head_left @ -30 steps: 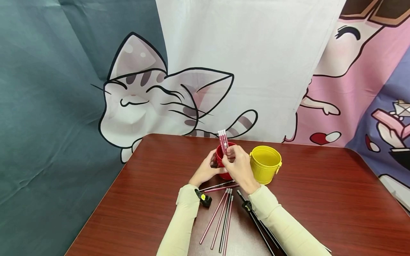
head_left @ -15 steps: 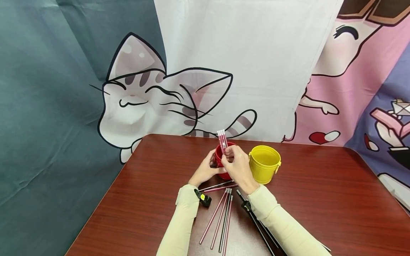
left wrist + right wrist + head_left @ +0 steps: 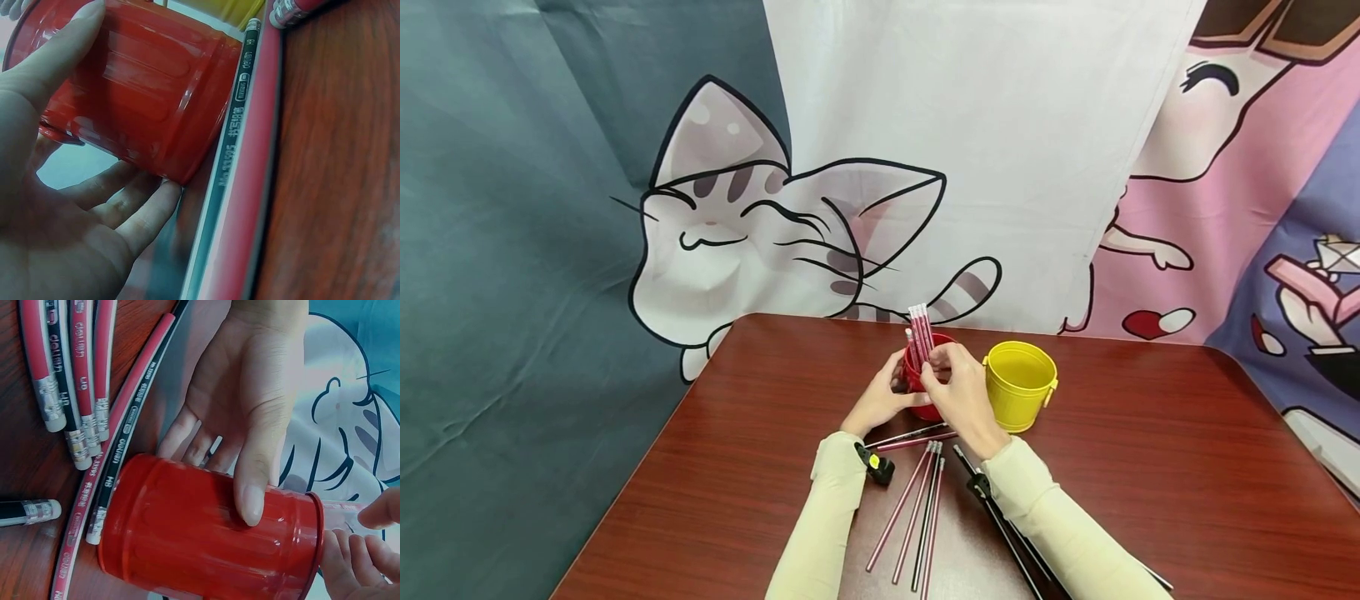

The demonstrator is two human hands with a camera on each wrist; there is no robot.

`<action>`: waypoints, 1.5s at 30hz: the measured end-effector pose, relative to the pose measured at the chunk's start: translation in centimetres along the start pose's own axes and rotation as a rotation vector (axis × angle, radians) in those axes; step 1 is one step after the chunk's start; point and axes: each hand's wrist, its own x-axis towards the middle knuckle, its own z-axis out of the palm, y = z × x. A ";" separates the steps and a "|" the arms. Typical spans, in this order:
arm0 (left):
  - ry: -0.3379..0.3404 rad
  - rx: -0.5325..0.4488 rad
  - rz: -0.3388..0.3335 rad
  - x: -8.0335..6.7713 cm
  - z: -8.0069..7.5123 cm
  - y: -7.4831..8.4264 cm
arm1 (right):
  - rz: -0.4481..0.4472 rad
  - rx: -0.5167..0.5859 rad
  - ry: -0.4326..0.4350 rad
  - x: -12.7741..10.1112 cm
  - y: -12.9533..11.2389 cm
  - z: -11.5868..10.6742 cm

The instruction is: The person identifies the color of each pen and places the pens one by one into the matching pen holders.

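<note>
A small red bucket [image 3: 927, 412] stands on the table, and my left hand [image 3: 880, 402] holds it by the side, thumb [image 3: 56, 56] across the front and fingers round behind. Above its mouth my right hand [image 3: 961, 392] pinches several pink pencils [image 3: 922, 333], their white eraser ends up and their lower parts inside the bucket. One of these pencils sits lower, at the left of the bunch. In the right wrist view only some fingertips of the right hand show, beside the bucket's rim [image 3: 314, 550]. How deep the pencils reach is hidden.
Close by on the right is a yellow bucket [image 3: 1022, 396]. A black pencil [image 3: 234, 125] and a pink one lie crosswise before the red bucket. Nearer, several pencils fan out [image 3: 922, 508]. Black pencils [image 3: 1011, 533] lie partly under the right forearm. A printed cloth [image 3: 1000, 150] hangs behind the table.
One pink pencil has come apart from the bunch, its end now lower and to the left. The right hand has barely shifted; the left hand and red bucket stay put.
</note>
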 end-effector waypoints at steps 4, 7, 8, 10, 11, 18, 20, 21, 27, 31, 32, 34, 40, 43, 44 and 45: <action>0.010 0.003 0.001 -0.1 0.1 -0.1 | 0.007 -0.004 -0.004 -0.3 0.3 -0.1; 0.019 0.002 -0.002 -0.2 0.1 -0.1 | 0.009 -0.002 -0.004 -0.6 0.4 -0.3; 0.023 0.000 -0.002 -0.2 0.1 -0.1 | 0.009 0.001 -0.003 -0.6 0.4 -0.4; 0.026 0.002 -0.005 -0.2 0.1 -0.2 | 0.004 0.008 0.005 -0.8 0.4 -0.6; 0.026 0.002 -0.005 -0.2 0.1 -0.2 | 0.002 0.009 0.009 -0.9 0.4 -0.7; 0.009 0.016 -0.016 0.0 0.0 -0.2 | 0.011 -0.003 0.010 -2.2 0.1 -1.7; 0.011 0.020 -0.020 -0.1 0.0 -0.3 | 0.023 -0.008 0.003 -2.6 0.0 -2.0; 0.013 0.021 -0.021 -0.1 0.0 -0.3 | 0.027 -0.008 0.000 -2.8 -0.1 -2.1; 0.030 0.026 -0.021 -0.1 0.0 -0.3 | 0.048 -0.022 -0.045 -4.1 -0.3 -2.5; 0.035 0.025 -0.028 -0.1 0.0 -0.2 | 0.083 -0.046 -0.115 -4.9 -0.4 -2.6; 0.034 0.025 -0.032 -0.2 0.0 -0.2 | 0.096 -0.053 -0.134 -5.1 -0.4 -2.6; 0.029 0.031 -0.035 -0.2 0.0 -0.2 | 0.122 -0.073 -0.173 -5.4 -0.4 -2.5; 0.029 0.033 -0.037 -0.2 0.0 -0.2 | 0.214 -0.126 -0.305 -6.3 -0.3 -2.1; 0.030 0.025 -0.042 -0.2 0.0 -0.1 | 0.241 -0.163 -0.356 -6.8 -0.1 -2.1; 0.029 0.023 -0.048 -0.2 0.0 -0.1 | 0.242 -0.177 -0.369 -6.9 -0.1 -2.1; 0.028 0.024 -0.050 -0.2 0.0 0.0 | 0.252 -0.191 -0.384 -7.1 -0.1 -2.1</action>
